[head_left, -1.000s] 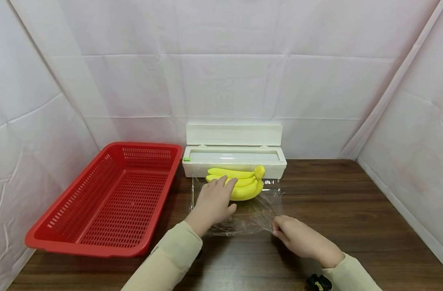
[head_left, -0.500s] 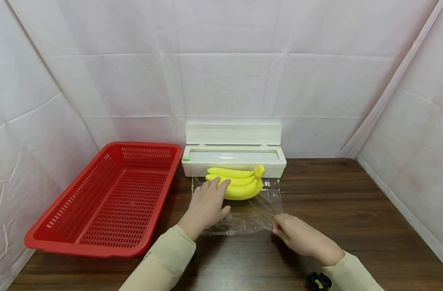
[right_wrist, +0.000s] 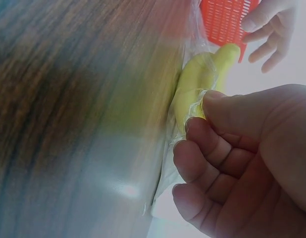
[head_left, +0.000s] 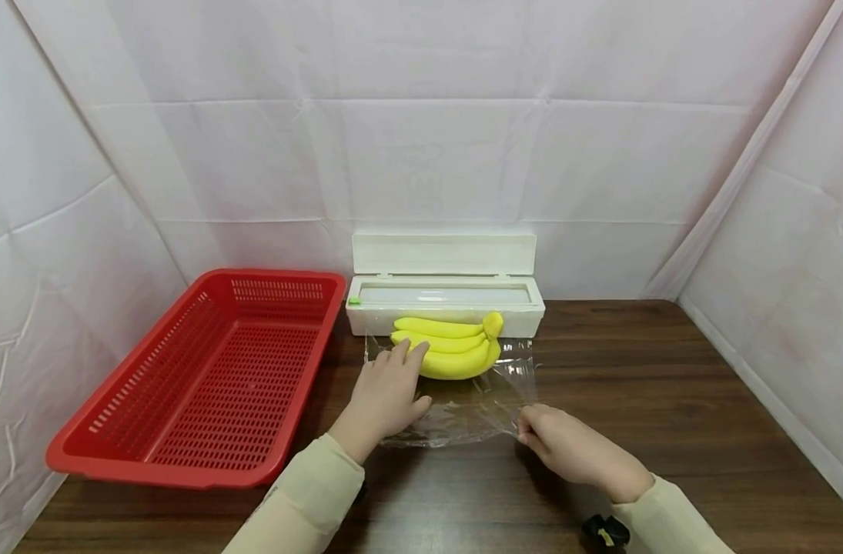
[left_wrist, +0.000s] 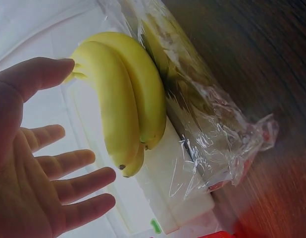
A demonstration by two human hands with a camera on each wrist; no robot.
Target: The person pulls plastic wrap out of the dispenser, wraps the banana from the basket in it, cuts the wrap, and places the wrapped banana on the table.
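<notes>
Bananas [head_left: 457, 362] lie over the clear film [head_left: 470, 415] at the white box's [head_left: 443, 280] near side, and with the right hand [head_left: 577, 450] pinching the film's near right corner, the empty, outstretched left hand [head_left: 388, 388] would best catch the left one for even tension.

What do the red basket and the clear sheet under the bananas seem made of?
Red basket: probably molded plastic, semi-gloss, with regular slots through floor and walls.
Clear sheet: likely thin plastic film, glossy, showing crinkled highlights.
</notes>
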